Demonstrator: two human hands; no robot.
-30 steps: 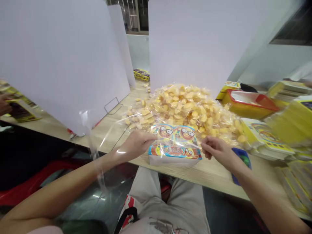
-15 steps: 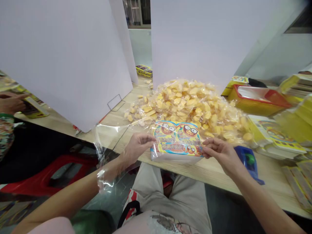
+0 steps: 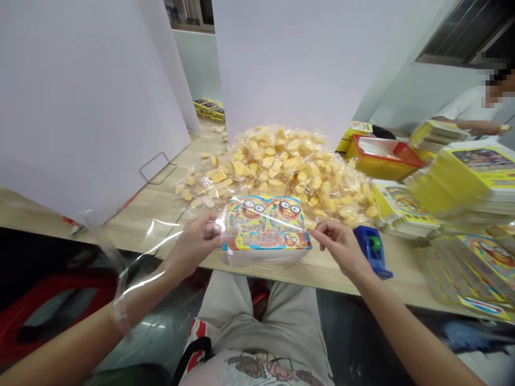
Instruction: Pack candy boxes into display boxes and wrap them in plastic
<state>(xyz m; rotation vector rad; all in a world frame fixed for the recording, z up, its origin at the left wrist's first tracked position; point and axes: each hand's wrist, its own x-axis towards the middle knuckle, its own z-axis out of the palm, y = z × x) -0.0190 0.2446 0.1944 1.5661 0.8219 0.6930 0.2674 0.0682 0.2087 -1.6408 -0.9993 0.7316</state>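
A colourful box with cartoon faces [image 3: 267, 222] lies at the table's front edge, with clear film over it. My left hand [image 3: 197, 238] is closed in a pinch at the box's left side; loose clear film [image 3: 120, 268] trails from there over my left forearm. My right hand [image 3: 336, 241] is at the right side of the box, thumb and fingers pinched together near its corner; what lies between them is too small to make out. Just behind the box rises a heap of yellow pieces in clear wrappers [image 3: 281, 161].
A blue tape dispenser [image 3: 372, 252] stands right of my right hand. Stacks of printed cartons [image 3: 478, 177] and a red-rimmed yellow basket [image 3: 384, 158] are farther right. White panels [image 3: 289, 64] stand behind. A person [image 3: 466, 115] is at the far right.
The view has turned right, bringing more cartons and a person into sight. My right fingers have shifted slightly off the box's corner. Both hands stay beside the box.
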